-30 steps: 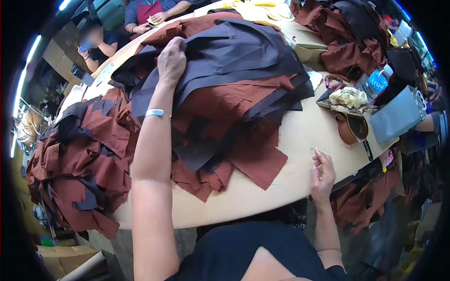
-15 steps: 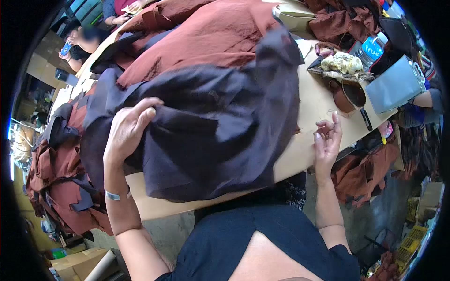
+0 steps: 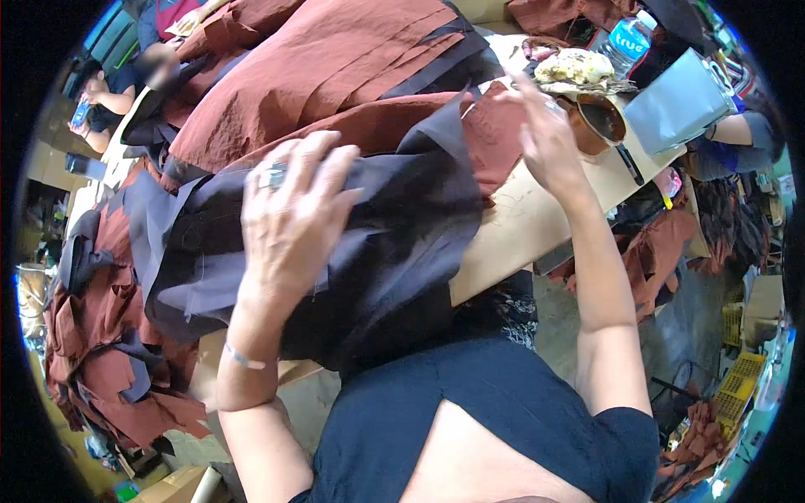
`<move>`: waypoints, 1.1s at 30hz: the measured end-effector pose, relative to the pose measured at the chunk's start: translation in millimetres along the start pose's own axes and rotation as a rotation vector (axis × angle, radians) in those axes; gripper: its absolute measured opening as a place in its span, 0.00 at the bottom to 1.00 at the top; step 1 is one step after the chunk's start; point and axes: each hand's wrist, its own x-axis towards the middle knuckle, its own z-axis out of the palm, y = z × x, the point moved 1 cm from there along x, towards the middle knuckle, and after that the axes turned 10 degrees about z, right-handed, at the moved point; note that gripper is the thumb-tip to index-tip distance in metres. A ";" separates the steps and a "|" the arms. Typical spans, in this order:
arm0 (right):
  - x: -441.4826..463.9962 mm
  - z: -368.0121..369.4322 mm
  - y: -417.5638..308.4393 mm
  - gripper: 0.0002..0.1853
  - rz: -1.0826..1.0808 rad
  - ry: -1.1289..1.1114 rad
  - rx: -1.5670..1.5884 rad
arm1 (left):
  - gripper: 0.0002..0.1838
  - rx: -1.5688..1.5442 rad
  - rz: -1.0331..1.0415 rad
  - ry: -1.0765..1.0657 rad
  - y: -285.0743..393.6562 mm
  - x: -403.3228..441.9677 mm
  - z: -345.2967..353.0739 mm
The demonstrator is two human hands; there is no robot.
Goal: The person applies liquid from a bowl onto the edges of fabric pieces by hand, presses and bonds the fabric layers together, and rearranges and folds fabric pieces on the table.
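Observation:
A dark purplish-brown cloth point(image 3: 394, 226) lies rumpled across the near part of the table, its near edge hanging toward my body. My left hand point(image 3: 293, 218) is over its middle, palm down with the fingers apart and slightly blurred. My right hand point(image 3: 549, 147) reaches forward beside the cloth's far right corner, its index finger stretched out and smeared by motion. Close to those fingers lies a rust-brown cloth piece point(image 3: 496, 138); whether they touch it is unclear. Behind the dark cloth spreads a stack of rust-brown cloth point(image 3: 310, 75) with several layered edges.
On the table point(image 3: 503, 239) to the right are a brown bowl point(image 3: 599, 121), a black marker point(image 3: 629, 165), a water bottle point(image 3: 627, 42) and a grey metal can point(image 3: 679, 101). Cloth scraps point(image 3: 109, 352) hang at the left. Other people sit at the far left and right.
My left hand has let go of the dark cloth's fold and moved right, over it. The cloth has settled flatter. My right hand has moved forward and left, toward the rust-brown cloth.

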 end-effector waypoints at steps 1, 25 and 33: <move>12.9 9.3 9.5 0.40 0.030 -0.105 -0.018 | 0.21 -0.086 0.026 0.023 6.5 8.3 9.7; 5.8 -88.6 -52.1 0.27 0.002 0.125 -0.062 | 0.20 -0.120 0.003 0.011 24.6 19.1 65.3; -20.0 -26.7 -14.6 0.36 -0.321 0.119 -0.182 | 0.24 0.320 0.292 -0.110 38.4 -3.9 7.4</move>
